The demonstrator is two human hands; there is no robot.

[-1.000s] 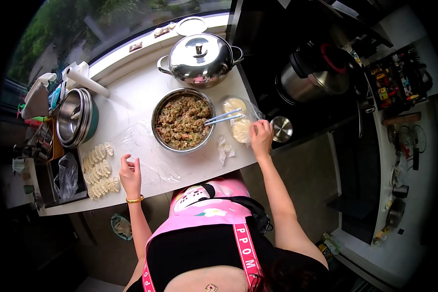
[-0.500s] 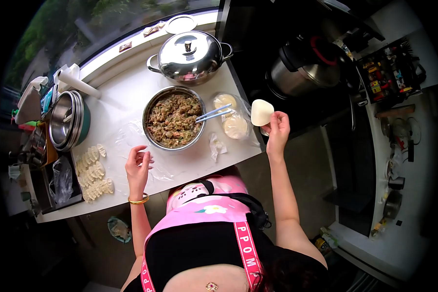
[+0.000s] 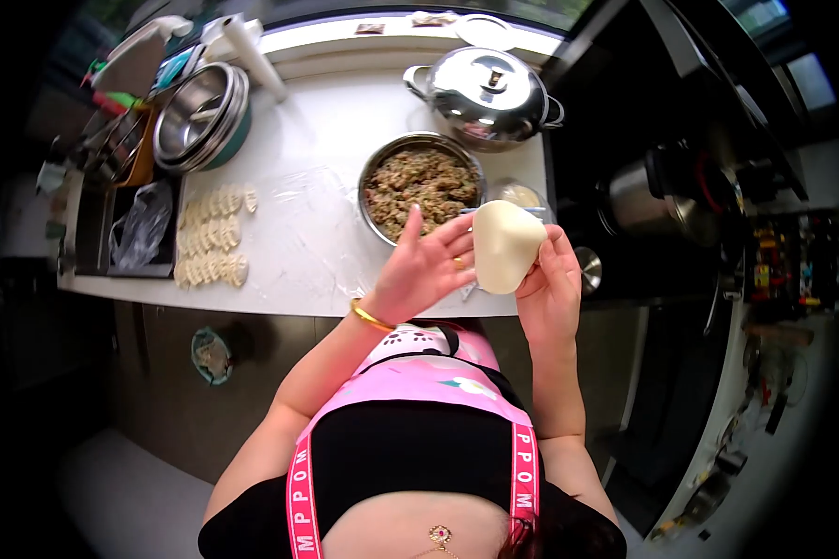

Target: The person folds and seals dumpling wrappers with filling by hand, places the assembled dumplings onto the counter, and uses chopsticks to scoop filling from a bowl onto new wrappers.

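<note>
- One dough wrapper [image 3: 506,253], pinched by its edge in right hand [image 3: 552,287], beside empty, outspread left hand [image 3: 423,269].
- Probably light, soft, easily torn; best held rimwise.

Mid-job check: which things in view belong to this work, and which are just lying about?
Seemingly in use:
dough wrapper, held in the right hand
metal bowl of filling
shaped dumplings, in rows
bagged wrappers, partly hidden

Apparently just lying about:
lidded pot
nested bowls
grey plastic bag
white roll
</note>
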